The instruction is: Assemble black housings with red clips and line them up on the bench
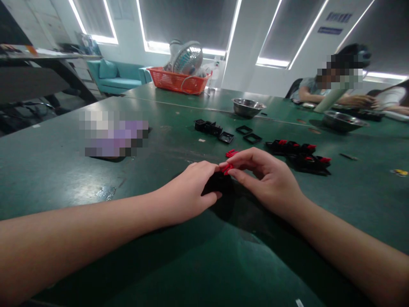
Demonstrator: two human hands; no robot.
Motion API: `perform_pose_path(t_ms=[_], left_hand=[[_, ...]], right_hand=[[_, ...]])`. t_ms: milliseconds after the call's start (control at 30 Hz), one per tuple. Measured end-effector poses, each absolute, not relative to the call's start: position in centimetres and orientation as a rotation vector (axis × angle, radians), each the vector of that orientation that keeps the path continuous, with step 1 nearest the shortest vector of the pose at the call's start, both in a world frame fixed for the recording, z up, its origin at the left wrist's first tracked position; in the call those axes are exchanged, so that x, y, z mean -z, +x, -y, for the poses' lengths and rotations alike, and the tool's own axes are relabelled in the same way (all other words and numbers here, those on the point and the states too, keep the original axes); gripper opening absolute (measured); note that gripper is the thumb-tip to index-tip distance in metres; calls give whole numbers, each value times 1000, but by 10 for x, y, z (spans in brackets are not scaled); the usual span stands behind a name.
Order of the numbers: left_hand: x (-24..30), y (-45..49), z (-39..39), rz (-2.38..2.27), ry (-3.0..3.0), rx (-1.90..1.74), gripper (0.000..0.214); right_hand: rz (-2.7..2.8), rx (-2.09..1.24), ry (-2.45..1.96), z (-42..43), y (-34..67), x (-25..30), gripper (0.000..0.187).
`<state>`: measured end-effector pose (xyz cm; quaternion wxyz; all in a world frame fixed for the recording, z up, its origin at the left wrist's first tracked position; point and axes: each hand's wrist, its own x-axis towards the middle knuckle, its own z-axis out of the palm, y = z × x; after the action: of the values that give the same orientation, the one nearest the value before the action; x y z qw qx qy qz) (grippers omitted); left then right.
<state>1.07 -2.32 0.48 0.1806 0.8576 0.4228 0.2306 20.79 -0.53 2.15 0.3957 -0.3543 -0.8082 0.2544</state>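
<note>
My left hand [194, 187] is closed around a black plastic part [220, 183] low over the table, its thumb on the near side. Between the thumb and forefinger of my right hand [266, 177] is a small red plastic piece [228, 169], pinched at the top of the black part. Whether the two pieces are joined I cannot tell, as my fingers cover much of both. Just behind them lie more red pieces [231, 153] on the table. To the right stand black assemblies [292, 148] with red pieces in them.
On the green table [179, 264] lie black frames [252, 138], black housings [207, 126] and a blurred-out purple object [118, 138]. Farther back stand a metal bowl [247, 107], another bowl [343, 121] and an orange basket [179, 82] holding a fan. People sit at the far right.
</note>
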Motion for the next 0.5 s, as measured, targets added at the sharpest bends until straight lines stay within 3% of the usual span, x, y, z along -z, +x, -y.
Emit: perform_pose_path(t_ms=[500], left_hand=[[-6, 11, 19, -1198, 2375, -629, 29]], right_hand=[[2240, -461, -946, 4, 208, -27, 14]])
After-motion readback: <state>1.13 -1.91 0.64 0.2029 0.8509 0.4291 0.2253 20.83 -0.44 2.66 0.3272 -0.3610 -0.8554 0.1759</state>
